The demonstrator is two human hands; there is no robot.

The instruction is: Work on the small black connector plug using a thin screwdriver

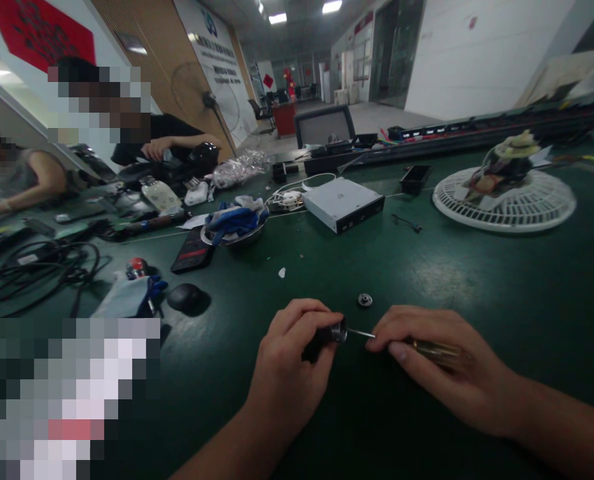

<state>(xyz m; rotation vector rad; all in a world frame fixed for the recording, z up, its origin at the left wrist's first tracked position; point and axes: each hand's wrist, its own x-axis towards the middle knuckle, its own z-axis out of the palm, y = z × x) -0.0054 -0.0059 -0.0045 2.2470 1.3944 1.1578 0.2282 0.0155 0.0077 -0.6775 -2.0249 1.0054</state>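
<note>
Between the thumb and fingers of my left hand [294,360] is a small dark cylindrical part [339,331], its open end turned to the right. My right hand [447,367] is wrapped round a screwdriver [439,353] with a translucent amber handle. The thin metal shaft points left, and its tip meets the open end of the part; how deep it sits is hidden. On the green table just beyond the hands lies a small round metal-and-black piece [365,301].
A white optical drive [344,200] and a small wrench [407,223] lie farther back. The white fan grille with motor [504,200] stands at right. At left are a bowl [237,239] with blue cloth, a phone [193,251], a black mouse [187,298] and cables [37,273]. Two people sit across.
</note>
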